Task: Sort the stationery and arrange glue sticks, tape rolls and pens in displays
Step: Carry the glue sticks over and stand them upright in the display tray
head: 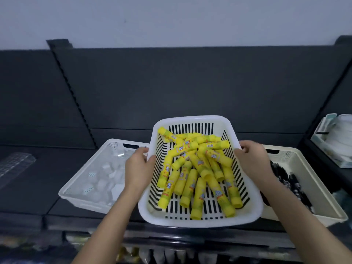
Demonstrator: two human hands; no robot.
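Over shelf (34,191), left hand (140,168), right hand (251,161) grip basket (200,222), seemingly tilted

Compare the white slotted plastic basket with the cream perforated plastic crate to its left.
The white slotted plastic basket has long slots; the cream perforated plastic crate has tiny holes. The basket holds yellow glue sticks; the crate holds pale, blurred pieces. The left hand and right hand hold the basket by its rim; the crate rests on the dark shelf. Both are open-topped.
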